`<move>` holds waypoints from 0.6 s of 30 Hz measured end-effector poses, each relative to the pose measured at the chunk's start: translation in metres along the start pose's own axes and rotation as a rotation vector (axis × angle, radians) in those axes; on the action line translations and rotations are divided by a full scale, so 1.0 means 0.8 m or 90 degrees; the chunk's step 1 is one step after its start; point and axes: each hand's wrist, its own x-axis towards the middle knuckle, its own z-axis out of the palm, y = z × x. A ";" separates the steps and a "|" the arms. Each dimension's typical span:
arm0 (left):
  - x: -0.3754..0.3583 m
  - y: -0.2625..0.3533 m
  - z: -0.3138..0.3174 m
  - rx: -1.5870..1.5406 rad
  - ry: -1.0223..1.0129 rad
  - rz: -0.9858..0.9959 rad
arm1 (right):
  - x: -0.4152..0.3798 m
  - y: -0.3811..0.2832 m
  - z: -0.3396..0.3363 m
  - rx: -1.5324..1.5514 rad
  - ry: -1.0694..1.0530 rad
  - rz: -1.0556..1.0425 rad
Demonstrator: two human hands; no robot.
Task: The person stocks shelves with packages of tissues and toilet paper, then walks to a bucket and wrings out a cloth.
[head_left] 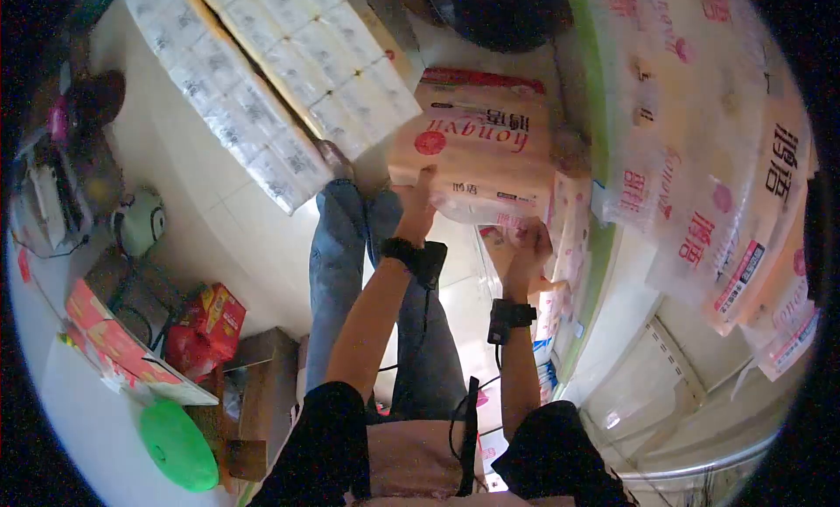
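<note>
A peach plastic-wrapped pack (pixel 494 148) printed with red "hongyu" lettering lies beyond my knees, its printing turned away from me. My left hand (pixel 418 201) grips its near left edge, thumb on top and the other fingers mostly hidden. At the near right edge, my right hand (pixel 522 251) has its fingers curled on the clear wrap; the exact grip is blurred. Black devices with cables are strapped to both wrists. Close to my left foot sits a long bundle of white wrapped packs (pixel 306 61).
Large peach packs (pixel 700 148) are stacked high on the right, by a green edge. A dark round object (pixel 499 13) stands at the back. To the left are a red box (pixel 210 323), a green oval lid-like thing (pixel 178 446) and a carton (pixel 131 341).
</note>
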 end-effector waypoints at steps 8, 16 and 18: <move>0.011 0.034 0.012 0.276 -0.046 0.227 | 0.003 0.002 -0.005 0.472 -0.372 -0.206; -0.016 0.019 0.007 0.081 -0.069 0.074 | 0.016 0.060 -0.014 -0.586 -0.027 -0.350; -0.017 -0.001 0.003 0.358 0.010 0.225 | 0.009 0.034 0.002 -0.229 -0.059 0.036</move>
